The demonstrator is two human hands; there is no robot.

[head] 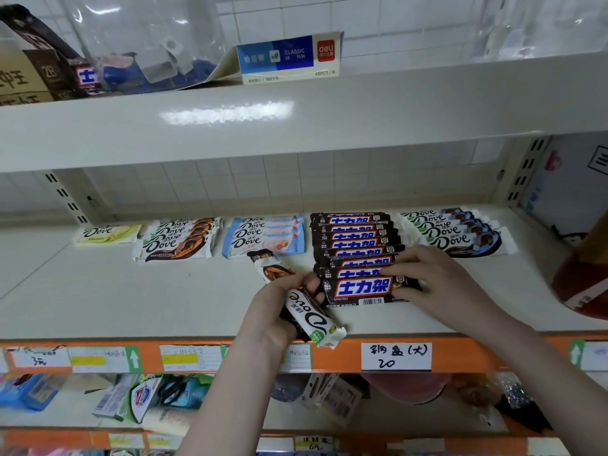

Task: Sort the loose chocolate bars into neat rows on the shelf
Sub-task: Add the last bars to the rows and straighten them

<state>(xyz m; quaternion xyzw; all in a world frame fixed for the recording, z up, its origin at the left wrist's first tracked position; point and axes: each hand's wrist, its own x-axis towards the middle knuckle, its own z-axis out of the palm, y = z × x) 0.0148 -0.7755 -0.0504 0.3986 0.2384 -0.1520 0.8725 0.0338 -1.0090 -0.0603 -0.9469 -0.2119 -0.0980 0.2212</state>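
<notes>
Chocolate bars are laid in rows along the back of the middle shelf [131, 291]. From the left: a single yellow Dove bar [107, 233], a stack of brown-and-orange Dove bars [179, 240], a stack of light blue Dove bars [265, 236], a long overlapping row of dark Snickers-type bars [355, 245] with blue-and-white characters, and a stack of white Dove bars [455, 230] with dark blue ends at the right.

The front bar [363, 288] of the dark row is pinched at its right end by the right hand [437, 284]; the fingers are curled over it and over the bar just behind. A few bars are gripped in the left hand [279, 311], just left of the dark row; a white Dove bar with a green end [314, 320] is on top, pointing toward the shelf's front edge, and a brown-and-orange Dove bar [268, 266] sticks out the far side of the hand. The left fingers are wrapped round the bundle.

The shelf's front edge is trimmed with an orange strip [339, 357] carrying paper price labels, including a handwritten white label [396, 356]. On the upper shelf a blue Deli box [289, 57] and clear plastic packaging are seen. Assorted packets are seen on the lower shelf. A red object [580, 281], blurred, is at the right edge.
</notes>
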